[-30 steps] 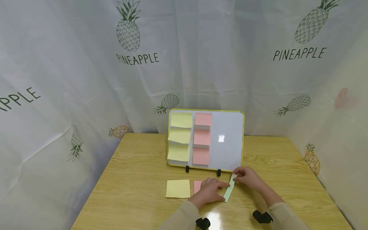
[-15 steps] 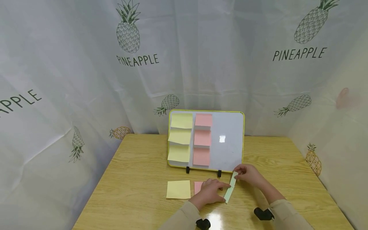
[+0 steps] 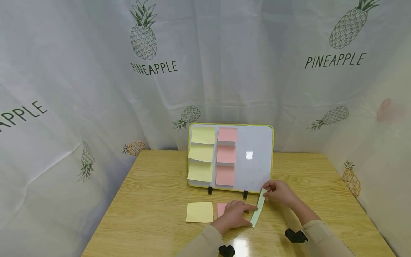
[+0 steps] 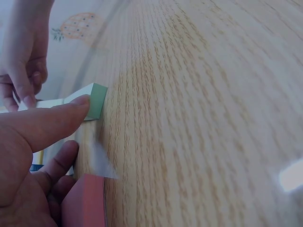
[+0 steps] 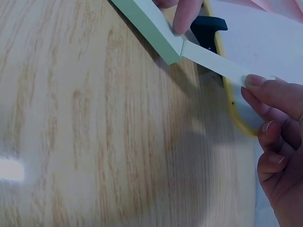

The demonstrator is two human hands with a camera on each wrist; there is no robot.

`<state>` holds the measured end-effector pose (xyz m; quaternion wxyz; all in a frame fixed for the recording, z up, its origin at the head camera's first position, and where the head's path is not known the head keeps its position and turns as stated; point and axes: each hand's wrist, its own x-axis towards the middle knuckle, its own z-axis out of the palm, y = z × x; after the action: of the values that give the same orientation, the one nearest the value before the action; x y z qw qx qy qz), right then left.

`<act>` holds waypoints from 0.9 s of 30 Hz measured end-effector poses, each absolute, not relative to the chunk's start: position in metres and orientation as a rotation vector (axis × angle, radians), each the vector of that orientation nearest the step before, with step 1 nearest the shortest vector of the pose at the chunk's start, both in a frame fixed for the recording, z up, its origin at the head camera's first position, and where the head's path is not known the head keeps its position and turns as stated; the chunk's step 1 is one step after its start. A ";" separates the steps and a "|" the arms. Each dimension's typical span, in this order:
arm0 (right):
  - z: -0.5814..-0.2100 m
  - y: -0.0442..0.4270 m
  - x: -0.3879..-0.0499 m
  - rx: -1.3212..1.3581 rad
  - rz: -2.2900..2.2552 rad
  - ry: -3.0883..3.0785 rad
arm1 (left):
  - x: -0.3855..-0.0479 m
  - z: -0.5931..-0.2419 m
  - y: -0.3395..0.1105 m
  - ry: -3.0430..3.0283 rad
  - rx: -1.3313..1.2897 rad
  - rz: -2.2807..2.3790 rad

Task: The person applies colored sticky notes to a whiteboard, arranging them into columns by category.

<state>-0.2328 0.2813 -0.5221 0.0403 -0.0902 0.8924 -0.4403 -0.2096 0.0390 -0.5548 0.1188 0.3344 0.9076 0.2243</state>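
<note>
In the head view, my left hand [image 3: 235, 214] grips a light green sticky-note pad [image 3: 255, 217] by its ends, between thumb and index finger. My right hand [image 3: 280, 194] pinches the far end of a green sheet [image 3: 262, 199] beside the whiteboard's lower right corner. From the right wrist, this sheet [image 5: 213, 64] stretches edge-on from the corner of the pad [image 5: 149, 30] to my right thumb and finger. The left wrist view has my left thumb across the green pad [image 4: 97, 101], with a pink pad [image 4: 85, 203] beside the curled lower fingers.
A yellow-framed whiteboard [image 3: 253, 142] stands behind on black feet, bearing a column of three yellow notes [image 3: 200, 153] and one of three pink notes [image 3: 226, 154]. On the wooden table [image 3: 144, 200], a yellow pad [image 3: 199, 212] lies left of the pink pad [image 3: 221, 210], which my left hand partly covers.
My right hand has moved a little away from me, toward the whiteboard, drawing the green sheet's end with it. My left hand has stayed in place on the pad.
</note>
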 end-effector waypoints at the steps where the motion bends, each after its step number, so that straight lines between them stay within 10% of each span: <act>1: -0.521 0.282 -0.233 -0.270 -1.347 2.733 | -0.210 -0.554 0.039 2.656 0.977 0.652; 27: -0.458 0.280 -0.258 -0.181 -1.508 2.754 | -0.214 -0.549 0.041 2.618 0.967 0.620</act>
<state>-0.2576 0.2797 -0.4581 -0.0018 -0.0575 0.8756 -0.4795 -0.2137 0.0412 -0.5490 0.1407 0.3349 0.9066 0.2148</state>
